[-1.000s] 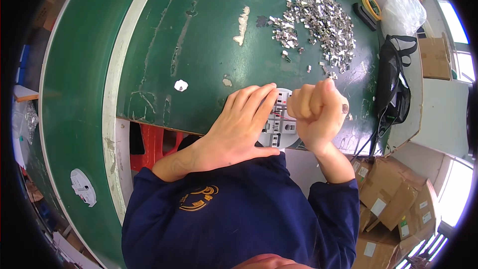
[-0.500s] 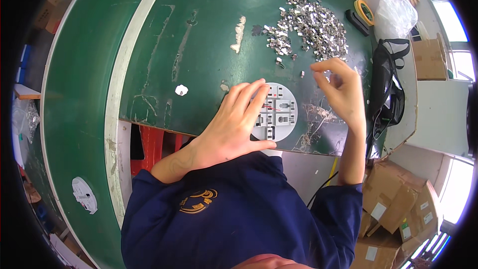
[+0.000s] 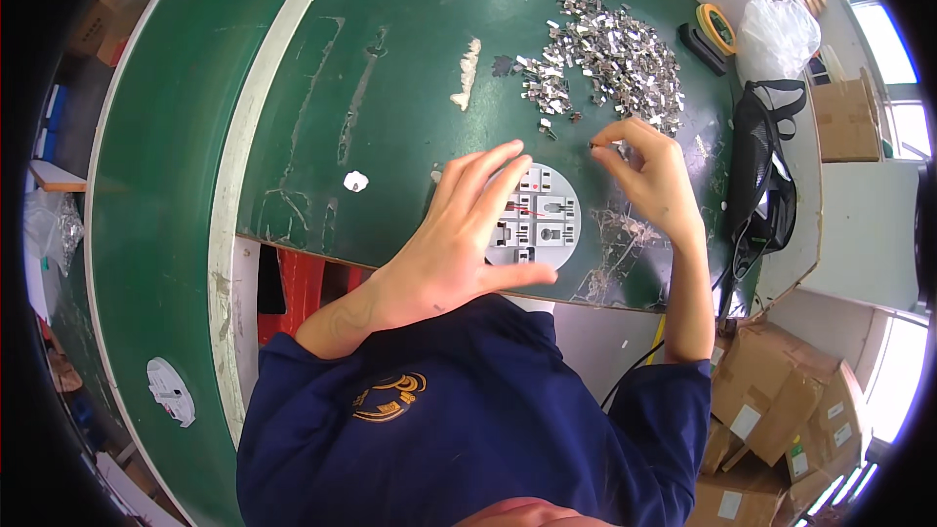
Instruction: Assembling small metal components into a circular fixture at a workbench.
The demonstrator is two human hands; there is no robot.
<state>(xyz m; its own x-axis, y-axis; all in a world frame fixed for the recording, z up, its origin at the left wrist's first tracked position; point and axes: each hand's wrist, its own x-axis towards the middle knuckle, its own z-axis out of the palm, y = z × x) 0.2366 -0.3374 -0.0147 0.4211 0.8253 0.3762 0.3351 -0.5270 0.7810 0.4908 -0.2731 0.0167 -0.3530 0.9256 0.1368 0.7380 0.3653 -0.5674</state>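
Observation:
In front of me on the green table lies a round grey plastic base with raised square blocks, slots and short red marks on its face. My left hand is spread over its left side, fingers apart and thumb reaching across the near edge; whether it touches the base I cannot tell. Just beyond the base to the right, my right hand is closed in a pinch at the tabletop. A small metal piece shows at its fingertips, mostly hidden. Past it spreads a heap of small shiny metal clips, with a few strays on its near side.
A black stapler-like object and a yellow tape roll lie at the far right, by a clear plastic bag. A black mesh bag lines the right edge. Another round white base sits on the left surface. Cardboard boxes stand lower right.
My right hand has moved left and its fingertips have closed on the stray metal piece that lay loose on the table. My left hand's thumb and fingers have spread wider over the base.

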